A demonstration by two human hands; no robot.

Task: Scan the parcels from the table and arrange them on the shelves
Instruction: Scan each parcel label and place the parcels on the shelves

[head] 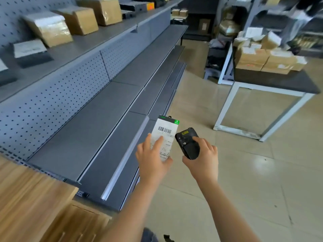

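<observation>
My left hand (151, 158) grips a small flat parcel (166, 132) with a white label, a barcode near its top and a green strip along the upper edge. My right hand (202, 157) holds a black handheld scanner (187, 144) just right of the parcel, nearly touching it. Both are over the floor beside the front edge of the lower grey shelves (97, 123). The table (272, 81) with a dark top and white frame stands at the far right, piled with cardboard parcels (258, 57).
The upper shelf (83, 44) carries several brown boxes (78, 20) and dark flat packets (32, 53). A wooden cabinet (29, 194) sits at the lower left. More racks with goods stand at the back. Beige tiled floor (244, 180) lies between shelves and table.
</observation>
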